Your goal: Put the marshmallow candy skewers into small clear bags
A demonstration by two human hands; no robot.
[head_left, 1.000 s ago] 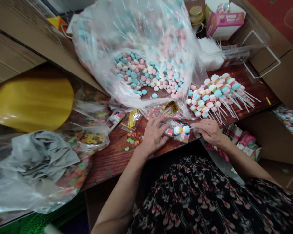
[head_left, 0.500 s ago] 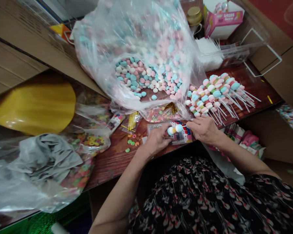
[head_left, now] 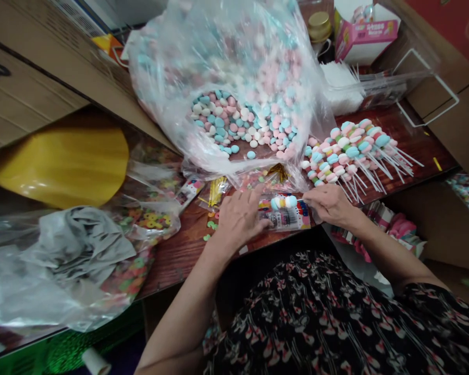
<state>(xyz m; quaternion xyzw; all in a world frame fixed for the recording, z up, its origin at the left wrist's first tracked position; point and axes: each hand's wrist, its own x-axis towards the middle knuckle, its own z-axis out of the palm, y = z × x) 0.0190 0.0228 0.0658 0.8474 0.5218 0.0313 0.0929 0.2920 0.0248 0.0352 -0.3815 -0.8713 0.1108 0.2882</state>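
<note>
The left hand [head_left: 242,219] lay open and flat, fingers spread, pressing on the left end of a clear cellophane packet printed in red, blue and white [head_left: 284,219], with nothing clenched in it. The right hand [head_left: 330,204] was curled at the packet's right end, its fingertips [head_left: 311,204] drawn together; whether they pinched the stick or only the packet's edge could not be told (the fingers themselves hid the spot). Between the two hands, resting on the packet, sat a row of round pastel candies on a thin white stick [head_left: 282,202], its long axis running side to side, with the stick end pointing into the right hand, the nearer hand to that end. Just beyond the left hand, small green and orange ring candies [head_left: 210,225] and a bundle of gold twist ties [head_left: 217,191] lay on a reddish-brown wood-grain table [head_left: 172,255]. Beyond the right hand lay a fanned heap of similar pastel candy sticks [head_left: 352,153], white stems splayed outward. Straight ahead of the grip slumped a large clear plastic bag of pink, blue and white round candies [head_left: 238,88], and farther off stood a pink cardboard box [head_left: 365,36] and a gold-lidded jar [head_left: 319,26].
</note>
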